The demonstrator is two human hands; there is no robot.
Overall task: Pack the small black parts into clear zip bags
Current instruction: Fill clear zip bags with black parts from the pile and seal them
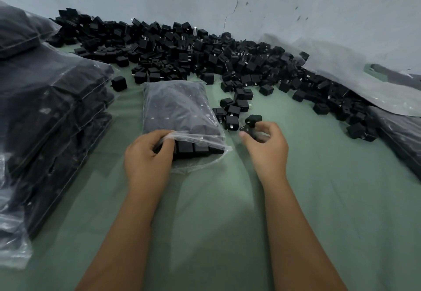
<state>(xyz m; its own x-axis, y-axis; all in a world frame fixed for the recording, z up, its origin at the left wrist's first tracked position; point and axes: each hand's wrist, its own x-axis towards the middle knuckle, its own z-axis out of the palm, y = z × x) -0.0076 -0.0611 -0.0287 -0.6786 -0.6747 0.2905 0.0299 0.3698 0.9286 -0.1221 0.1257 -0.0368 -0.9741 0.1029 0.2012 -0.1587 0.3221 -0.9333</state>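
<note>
A clear zip bag (177,110) lies on the green cloth, nearly full of small black parts, its mouth facing me. My left hand (148,158) grips the upper lip of that mouth and holds it lifted; a row of black parts shows inside. My right hand (266,147) is just right of the bag and holds a couple of black parts (251,121) in its curled fingers. A small cluster of loose black parts (234,106) lies right behind that hand.
A big heap of loose black parts (205,51) runs along the grey wall at the back. Filled bags are stacked at the left (50,117). More plastic bags lie at the right (369,81). Green cloth (216,211) covers the surface.
</note>
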